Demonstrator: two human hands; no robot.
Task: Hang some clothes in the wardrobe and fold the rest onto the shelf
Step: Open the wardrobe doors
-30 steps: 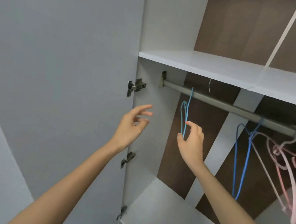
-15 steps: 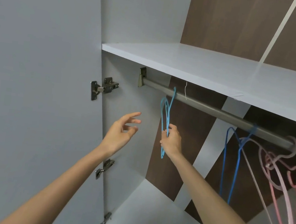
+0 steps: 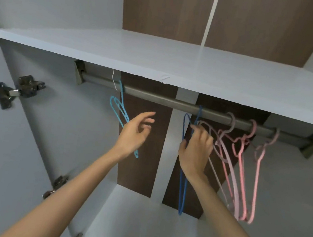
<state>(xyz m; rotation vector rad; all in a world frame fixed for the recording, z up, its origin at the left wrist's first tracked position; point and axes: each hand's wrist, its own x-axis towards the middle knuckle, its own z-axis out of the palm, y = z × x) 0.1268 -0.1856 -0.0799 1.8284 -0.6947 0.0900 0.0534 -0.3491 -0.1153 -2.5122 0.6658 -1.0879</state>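
While both forearms reach up into it, wardrobe: open, with the left door swung out on its hinges [image 3: 19,88].
Rail [image 3: 164,99]: dark bar running across just under the shelf [image 3: 159,59], fixed by a bracket at each end.
Light blue hanger [image 3: 116,107]: hooked on the rail towards its left end, hanging tilted, bare.
Dark blue hanger [image 3: 182,191]: hooked on the rail near the middle, hanging straight down, bare.
Pink and mauve hangers [image 3: 241,169]: bunched on the rail just right of the dark blue hanger, bare.
Right hand [image 3: 195,149]: raised to the dark blue hanger, fingers curled round its wire just below the hook, thumb on the left side of the wire.
Left hand [image 3: 133,133]: fingers loose and spread, holding nothing, in front of the lower part of the light blue hanger; contact cannot be told.
Hands, relative: apart, each at its own hanger, with the pale strip of the back panel between them.
Shelf: pale board directly above the rail.
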